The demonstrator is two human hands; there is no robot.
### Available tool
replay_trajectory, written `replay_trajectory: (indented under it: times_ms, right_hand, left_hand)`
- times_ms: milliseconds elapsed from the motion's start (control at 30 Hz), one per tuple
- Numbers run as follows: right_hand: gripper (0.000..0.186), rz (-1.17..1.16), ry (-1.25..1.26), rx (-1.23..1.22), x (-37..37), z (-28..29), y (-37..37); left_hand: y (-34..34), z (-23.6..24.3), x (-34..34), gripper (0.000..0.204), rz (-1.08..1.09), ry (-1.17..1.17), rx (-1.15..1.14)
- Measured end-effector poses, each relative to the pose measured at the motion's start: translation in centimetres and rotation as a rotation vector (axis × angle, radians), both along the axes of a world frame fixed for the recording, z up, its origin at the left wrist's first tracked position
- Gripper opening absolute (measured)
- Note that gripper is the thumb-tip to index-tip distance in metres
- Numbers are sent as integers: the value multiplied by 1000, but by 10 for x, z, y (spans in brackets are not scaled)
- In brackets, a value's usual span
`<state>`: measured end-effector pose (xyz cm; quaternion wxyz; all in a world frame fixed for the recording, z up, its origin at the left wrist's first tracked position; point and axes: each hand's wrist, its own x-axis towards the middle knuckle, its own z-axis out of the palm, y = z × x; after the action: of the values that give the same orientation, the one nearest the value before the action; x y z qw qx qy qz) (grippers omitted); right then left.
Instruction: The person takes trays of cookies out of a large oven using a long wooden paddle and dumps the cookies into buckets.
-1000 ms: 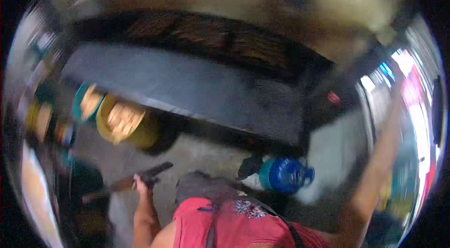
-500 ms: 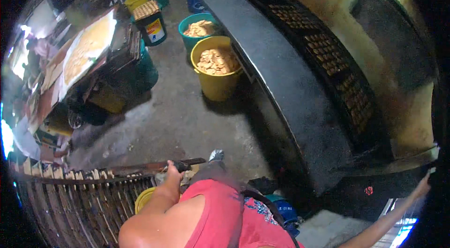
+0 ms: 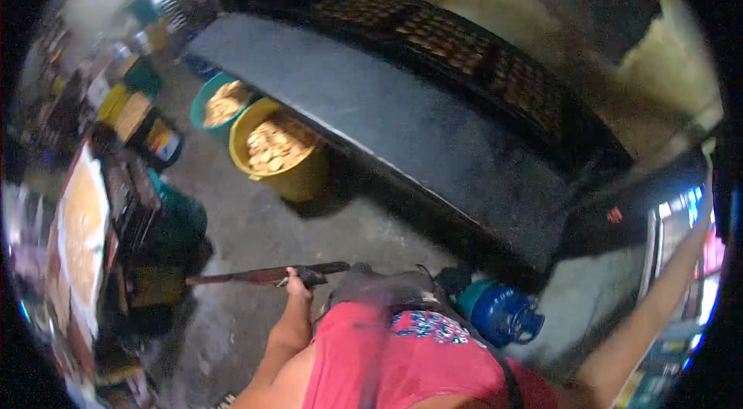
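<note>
My left hand is closed around a long, flat brown wooden stick, held level in front of my waist. Something dark, perhaps cloth, lies against the stick beside the fingers. My right arm stretches up along the right rim. At its end, my right hand is smeared and dim beside the wall, so its fingers do not show. Past the grey metal counter runs a long dark opening, where rows of small browned pieces lie on dark trays.
A yellow tub and a green tub, both filled with flat pale-brown pieces, stand against the counter. A blue gas cylinder is near my right side. At left is a table with a pale sheet; dark bins stand beside it.
The view has swung to the right, shifting the counter and tubs leftward. My left hand keeps hold of the stick. My right arm now reaches higher along the right rim.
</note>
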<state>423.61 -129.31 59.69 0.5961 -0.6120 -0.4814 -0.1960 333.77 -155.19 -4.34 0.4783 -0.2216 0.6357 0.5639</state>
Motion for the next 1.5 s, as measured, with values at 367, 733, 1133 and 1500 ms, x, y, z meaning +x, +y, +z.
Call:
replay_trajectory:
  times_ms: [367, 733, 1133, 1500]
  right_hand:
    - [51, 177, 114, 43, -28, 39, -43]
    - [48, 254, 143, -8, 3, 25, -30]
    - [47, 290, 104, -58, 4, -11, -11]
    - [47, 317, -79, -121, 16, -48, 2]
  left_hand:
    - [-34, -68, -30, 65, 47, -92, -71]
    - [-134, -97, 30, 75, 213, -119, -233]
    - [-160, 1, 104, 51, 282, 23, -80]
    - [-324, -96, 161, 53, 600, 75, 102]
